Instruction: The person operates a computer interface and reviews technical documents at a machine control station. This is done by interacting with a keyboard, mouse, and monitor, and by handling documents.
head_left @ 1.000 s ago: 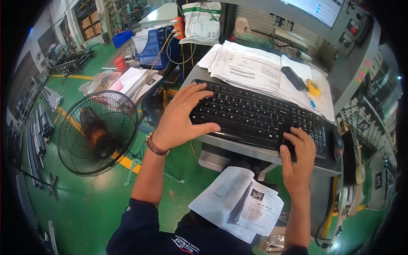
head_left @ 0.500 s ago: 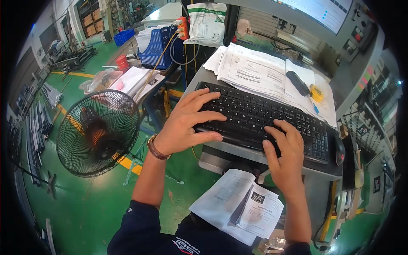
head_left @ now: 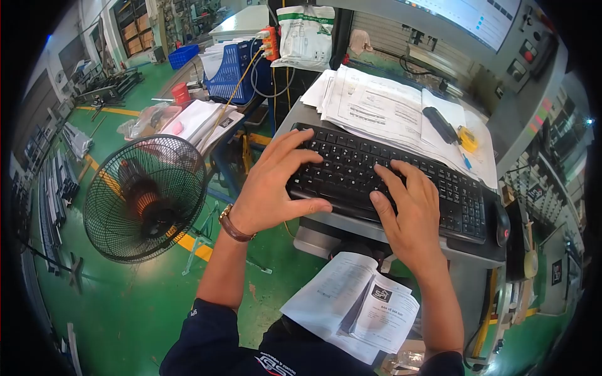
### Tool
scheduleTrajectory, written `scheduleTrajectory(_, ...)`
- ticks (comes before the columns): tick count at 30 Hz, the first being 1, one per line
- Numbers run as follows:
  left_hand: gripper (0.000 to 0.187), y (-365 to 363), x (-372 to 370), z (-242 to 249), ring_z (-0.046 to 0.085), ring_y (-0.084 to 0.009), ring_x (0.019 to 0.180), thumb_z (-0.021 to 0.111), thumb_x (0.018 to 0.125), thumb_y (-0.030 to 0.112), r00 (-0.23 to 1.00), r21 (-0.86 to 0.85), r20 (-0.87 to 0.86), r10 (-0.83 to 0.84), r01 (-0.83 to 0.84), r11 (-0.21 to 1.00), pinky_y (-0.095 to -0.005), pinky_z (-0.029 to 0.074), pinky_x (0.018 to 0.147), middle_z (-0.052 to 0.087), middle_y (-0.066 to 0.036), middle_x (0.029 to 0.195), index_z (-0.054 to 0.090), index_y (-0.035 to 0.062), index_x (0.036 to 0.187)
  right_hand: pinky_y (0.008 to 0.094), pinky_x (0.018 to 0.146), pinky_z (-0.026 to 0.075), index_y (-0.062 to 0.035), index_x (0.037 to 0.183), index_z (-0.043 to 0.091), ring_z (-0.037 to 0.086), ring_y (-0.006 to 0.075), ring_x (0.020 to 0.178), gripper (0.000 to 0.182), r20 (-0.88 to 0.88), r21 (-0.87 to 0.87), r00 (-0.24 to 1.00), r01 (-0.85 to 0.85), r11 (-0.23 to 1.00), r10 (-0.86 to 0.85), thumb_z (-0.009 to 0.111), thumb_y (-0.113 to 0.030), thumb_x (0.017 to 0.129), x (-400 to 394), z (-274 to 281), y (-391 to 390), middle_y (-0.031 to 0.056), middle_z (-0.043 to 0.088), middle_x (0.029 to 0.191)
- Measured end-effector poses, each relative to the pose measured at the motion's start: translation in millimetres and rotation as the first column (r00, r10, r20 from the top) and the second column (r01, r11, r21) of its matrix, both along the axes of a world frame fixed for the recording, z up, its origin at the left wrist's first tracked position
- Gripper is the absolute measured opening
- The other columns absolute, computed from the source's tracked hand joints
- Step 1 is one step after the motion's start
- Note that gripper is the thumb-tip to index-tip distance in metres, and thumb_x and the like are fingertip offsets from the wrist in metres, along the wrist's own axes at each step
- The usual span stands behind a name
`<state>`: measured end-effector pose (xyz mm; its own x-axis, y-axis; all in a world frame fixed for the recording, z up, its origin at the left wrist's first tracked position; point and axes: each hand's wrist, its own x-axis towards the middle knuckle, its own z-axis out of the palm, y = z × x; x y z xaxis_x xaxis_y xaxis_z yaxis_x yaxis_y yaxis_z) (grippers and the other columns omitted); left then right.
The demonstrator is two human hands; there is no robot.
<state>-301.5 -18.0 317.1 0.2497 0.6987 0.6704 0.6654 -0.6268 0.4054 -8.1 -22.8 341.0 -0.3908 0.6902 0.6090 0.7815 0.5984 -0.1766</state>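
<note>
A black keyboard [head_left: 351, 169] lies on the grey desk. My left hand [head_left: 273, 178] rests on its left end, fingers spread over the keys and thumb along the front edge; it holds nothing. Over the middle keys is my right hand [head_left: 411, 216], its fingers apart and curved, also holding nothing. A black mouse [head_left: 501, 222] sits at the keyboard's right end. Behind the keys lie printed sheets [head_left: 376, 103], with a dark cutter-like tool [head_left: 441, 125] and a yellow tape measure [head_left: 467, 139] on them. Folded papers [head_left: 382, 310] rest on my lap.
A black fan [head_left: 145, 197] stands at the left. Behind it a side table carries papers [head_left: 204, 122], a red cup [head_left: 180, 93] and a blue basket [head_left: 232, 78]. A monitor [head_left: 464, 15] is at the top right. Metal bars [head_left: 53, 203] lie on the green floor.
My right hand has moved left along the keyboard. My left hand has shifted slightly left, its fingers now lying differently on the keys.
</note>
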Motion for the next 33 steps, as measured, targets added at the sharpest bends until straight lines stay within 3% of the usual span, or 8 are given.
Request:
scheduleTrajectory(3,0.089,-1.6,5.5,-0.9,0.053,-0.0477,0.154,0.104,0.074,0.053,0.996,0.021,-0.005,0.094,-0.094,0.995,-0.0553,0.048,0.126,0.056,-0.021,0.167,0.073,0.0030,0.140,0.0549,0.121,0.042,-0.0031,0.139,0.077,0.059,0.0418,0.141,0.041,0.047,0.009,0.999,-0.005,1.000,0.005,0.073,-0.033,0.111,-2.7,0.6,4.9,0.0217,0.066,0.148)
scheduleTrajectory(9,0.092,0.1,7.3,-5.4,0.052,-0.0484,0.156,0.102,0.075,0.057,0.983,0.049,-0.112,0.147,-0.142,0.989,-0.0561,0.042,0.129,0.055,-0.024,0.168,0.072,0.0039,0.143,0.0550,0.121,0.042,-0.0032,0.141,0.075,0.059,0.0424,0.141,0.043,0.033,-0.024,0.999,-0.035,0.999,0.036,0.073,-0.033,0.110,-13.1,2.4,3.6,0.0223,0.065,0.148)
scheduleTrajectory(15,0.084,1.0,4.6,-9.5,0.056,-0.0475,0.152,0.105,0.072,0.053,0.993,0.053,0.009,0.118,-0.118,0.992,-0.0550,0.046,0.126,0.060,-0.023,0.164,0.073,0.0021,0.131,0.0549,0.121,0.042,-0.0038,0.140,0.075,0.059,0.0417,0.140,0.043,0.051,-0.007,0.997,-0.060,0.998,0.060,0.075,-0.033,0.109,-28.9,-0.5,12.7,0.0219,0.067,0.146)
scheduleTrajectory(18,0.081,2.7,2.7,-10.6,0.059,-0.0472,0.150,0.106,0.070,0.051,0.993,0.075,-0.018,0.119,-0.117,0.990,-0.0544,0.047,0.124,0.061,-0.023,0.162,0.072,0.0022,0.124,0.0550,0.120,0.043,-0.0051,0.139,0.076,0.059,0.0411,0.140,0.041,0.020,-0.015,0.993,-0.119,0.993,0.119,0.074,-0.032,0.109,-39.8,-0.3,19.3,0.0217,0.067,0.146)
scheduleTrajectory(21,0.081,-0.1,7.3,-7.2,0.056,-0.0471,0.152,0.104,0.073,0.051,0.993,0.036,0.034,0.112,-0.113,0.993,-0.0547,0.045,0.126,0.061,-0.022,0.163,0.073,0.0026,0.130,0.0553,0.118,0.045,-0.0075,0.134,0.078,0.061,0.0411,0.138,0.035,0.039,0.039,0.987,-0.157,0.987,0.156,0.078,-0.027,0.106,-44.2,-3.9,26.7,0.0210,0.067,0.145)
scheduleTrajectory(24,0.080,-1.3,7.1,-4.5,0.054,-0.0469,0.155,0.101,0.077,0.049,0.996,0.064,-0.022,0.086,-0.084,0.994,-0.0556,0.044,0.128,0.061,-0.020,0.164,0.075,0.0068,0.140,0.0555,0.116,0.046,-0.0080,0.127,0.080,0.063,0.0415,0.136,0.029,-0.036,0.087,0.978,-0.200,0.976,0.204,0.081,-0.020,0.100,-39.6,4.2,7.2,0.0195,0.068,0.144)
scheduleTrajectory(28,0.073,0.8,3.9,-5.1,0.052,-0.0462,0.157,0.098,0.082,0.046,0.993,0.071,-0.112,0.039,-0.031,0.997,-0.0563,0.042,0.129,0.061,-0.018,0.165,0.078,0.0128,0.143,0.0540,0.116,0.046,-0.0061,0.121,0.081,0.064,0.0415,0.134,0.026,-0.011,0.081,0.973,-0.227,0.971,0.229,0.082,-0.014,0.097,-20.0,-4.8,-19.2,0.0170,0.069,0.142)
scheduleTrajectory(33,0.064,0.6,2.1,-4.0,0.053,-0.0458,0.156,0.095,0.084,0.047,0.990,0.052,-0.142,0.025,-0.018,0.998,-0.0560,0.043,0.128,0.063,-0.018,0.164,0.082,0.0126,0.136,0.0518,0.114,0.047,-0.0049,0.128,0.080,0.064,0.0393,0.133,0.025,-0.089,0.016,0.996,-0.002,1.000,0.004,0.075,-0.014,0.105,5.8,-1.6,-7.8,0.0177,0.068,0.142)
